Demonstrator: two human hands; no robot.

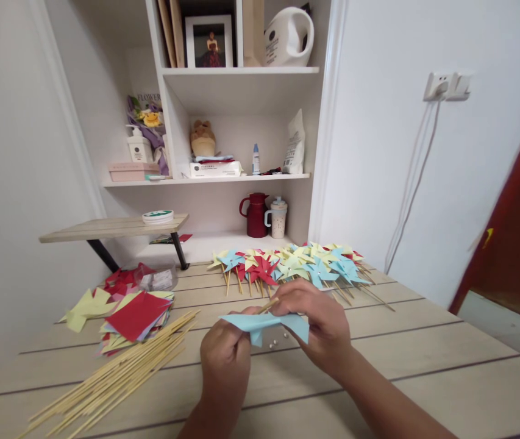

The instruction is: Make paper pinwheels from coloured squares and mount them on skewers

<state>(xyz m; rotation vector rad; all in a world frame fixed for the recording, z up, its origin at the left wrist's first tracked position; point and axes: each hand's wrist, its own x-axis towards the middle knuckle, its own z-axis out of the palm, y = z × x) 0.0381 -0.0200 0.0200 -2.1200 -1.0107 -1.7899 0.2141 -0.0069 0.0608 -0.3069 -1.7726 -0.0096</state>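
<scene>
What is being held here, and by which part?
A light-blue paper pinwheel: left hand at its left side, right hand at its right. Grip on the stick is unclear.

Soft, diffuse light, wall [378, 122] bright beyond the right edge of the worktop [428, 341], shelves [260, 72] shaded past its far edge, wide-angle stretch toward the corners

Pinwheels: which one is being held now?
The light-blue pinwheel between the left hand and right hand; the other pinwheels lie bunched on the table beyond.
</scene>
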